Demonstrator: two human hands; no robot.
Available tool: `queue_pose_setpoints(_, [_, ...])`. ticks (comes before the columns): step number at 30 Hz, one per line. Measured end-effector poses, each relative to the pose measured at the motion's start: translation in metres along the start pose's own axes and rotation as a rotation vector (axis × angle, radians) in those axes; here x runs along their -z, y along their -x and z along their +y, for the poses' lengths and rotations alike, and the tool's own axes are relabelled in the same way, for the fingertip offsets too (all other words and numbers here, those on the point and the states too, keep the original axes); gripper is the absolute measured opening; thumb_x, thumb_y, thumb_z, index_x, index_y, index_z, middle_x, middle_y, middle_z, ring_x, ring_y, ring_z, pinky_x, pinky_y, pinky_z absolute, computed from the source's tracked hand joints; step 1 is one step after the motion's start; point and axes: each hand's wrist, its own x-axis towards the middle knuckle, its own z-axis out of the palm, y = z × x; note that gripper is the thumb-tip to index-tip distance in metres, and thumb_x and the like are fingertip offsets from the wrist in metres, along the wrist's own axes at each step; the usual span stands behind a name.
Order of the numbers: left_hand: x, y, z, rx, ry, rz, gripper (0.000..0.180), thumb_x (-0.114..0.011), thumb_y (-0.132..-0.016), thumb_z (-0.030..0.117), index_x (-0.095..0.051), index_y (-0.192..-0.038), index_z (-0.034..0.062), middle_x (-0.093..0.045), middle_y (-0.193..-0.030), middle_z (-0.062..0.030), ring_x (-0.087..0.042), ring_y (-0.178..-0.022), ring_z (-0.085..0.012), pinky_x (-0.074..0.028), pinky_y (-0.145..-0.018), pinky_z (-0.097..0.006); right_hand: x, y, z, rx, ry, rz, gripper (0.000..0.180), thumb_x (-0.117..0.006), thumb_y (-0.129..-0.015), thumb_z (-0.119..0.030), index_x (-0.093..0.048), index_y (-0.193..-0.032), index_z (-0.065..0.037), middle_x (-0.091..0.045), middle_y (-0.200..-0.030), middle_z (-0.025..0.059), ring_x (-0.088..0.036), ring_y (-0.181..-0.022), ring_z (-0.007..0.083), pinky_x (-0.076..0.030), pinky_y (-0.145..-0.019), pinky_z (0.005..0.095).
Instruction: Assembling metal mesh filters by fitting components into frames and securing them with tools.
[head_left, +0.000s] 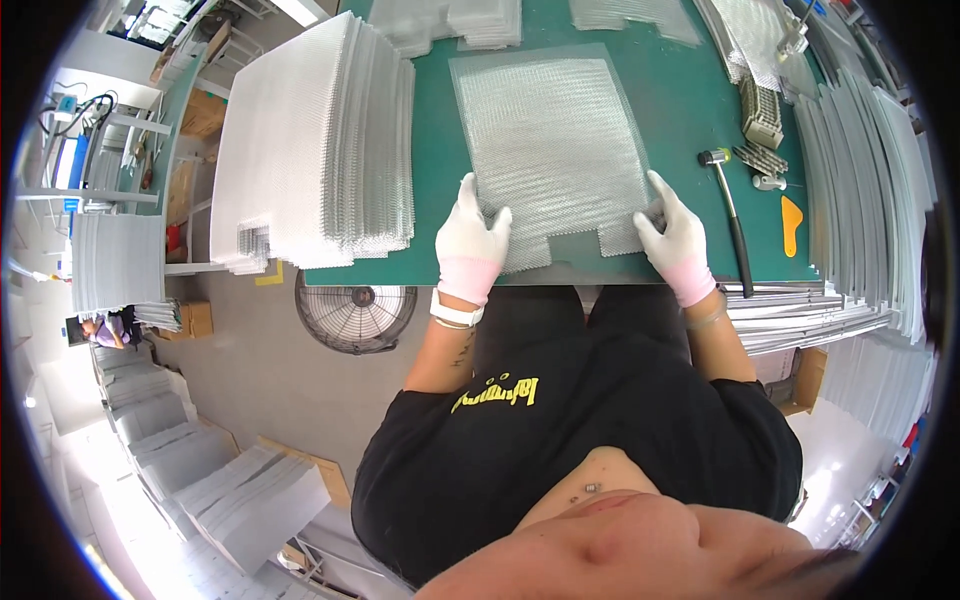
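Note:
A silvery metal mesh sheet (555, 150), with a notch cut into its near edge, lies on the green tabletop in front of me. I cannot tell whether it is one sheet or a few stacked evenly. My left hand (472, 240), in a white glove with a pink cuff, holds its left edge near the front corner, thumb over the mesh and forefinger stretched along the side. At the opposite edge my right hand (675, 240), gloved alike, grips the sheet between thumb and fingers. Some of its fingers are curled and partly hidden.
A tall stack of mesh sheets (290, 140) stands left on the green table (430, 130). More mesh pieces (485, 22) lie at the back. To the right are a hammer (733, 215), an orange scraper (791, 225) and upright panels (860, 190). A floor fan (357, 315) stands below.

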Motion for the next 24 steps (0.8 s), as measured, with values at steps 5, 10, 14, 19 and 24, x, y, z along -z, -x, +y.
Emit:
queue_pose_setpoints(5, [-0.016,0.002,-0.013,-0.046,-0.136,-0.015,0.070,-0.070,-0.087,0.028,-0.041,-0.142,-0.0042,-0.063,-0.118,-0.0242,-0.066,-0.099,-0.0387,-0.055,-0.083,-0.042,-0.015,0.004,0.014,0.078,0.092,-0.001,0.053,-0.069,-0.085,-0.016,-0.056,-0.135,-0.005,-0.068,-0.103,0.0151,-0.066,-0.086,0.0313,-0.053,-0.077,0.0377])
queue_pose_setpoints(10, [-0.019,0.005,-0.015,-0.041,-0.134,-0.048,0.069,-0.068,-0.089,0.029,-0.041,-0.143,-0.0040,-0.063,-0.113,-0.0223,-0.066,-0.094,-0.0375,-0.055,-0.080,-0.042,-0.015,0.006,0.018,0.164,0.150,-0.001,0.046,-0.068,-0.087,-0.017,-0.059,-0.130,-0.006,-0.064,-0.091,0.0136,-0.065,-0.083,0.0315,-0.053,-0.074,0.0394])
queue_pose_setpoints(14, [-0.020,0.003,-0.014,-0.040,-0.152,-0.048,0.069,-0.068,-0.089,0.030,-0.041,-0.144,-0.0027,-0.063,-0.112,-0.0213,-0.066,-0.096,-0.0374,-0.055,-0.081,-0.043,-0.010,0.002,0.017,0.153,0.149,-0.024,0.042,-0.067,-0.088,-0.019,-0.060,-0.127,-0.006,-0.065,-0.093,0.0140,-0.065,-0.085,0.0322,-0.053,-0.075,0.0403])
queue_pose_setpoints(19, [-0.023,0.002,-0.024,-0.043,-0.157,-0.027,0.071,-0.070,-0.088,0.032,-0.041,-0.144,-0.0003,-0.063,-0.113,-0.0207,-0.065,-0.099,-0.0377,-0.054,-0.085,-0.043,0.018,-0.022,0.013,0.140,0.284,-0.282,0.039,-0.065,-0.087,-0.031,-0.064,-0.119,-0.007,-0.067,-0.097,0.0148,-0.065,-0.093,0.0350,-0.053,-0.083,0.0432])
queue_pose_setpoints(24, [-0.011,-0.008,-0.008,0.116,-0.247,0.038,0.072,-0.072,-0.085,0.034,-0.044,-0.142,0.0009,-0.054,-0.132,-0.0223,-0.052,-0.123,-0.0399,-0.050,-0.096,-0.043,0.077,-0.154,0.092,0.125,0.286,0.371,0.052,-0.068,-0.083,-0.043,-0.067,-0.111,0.001,-0.066,-0.105,0.0249,-0.063,-0.105,0.0386,-0.051,-0.093,0.0433])
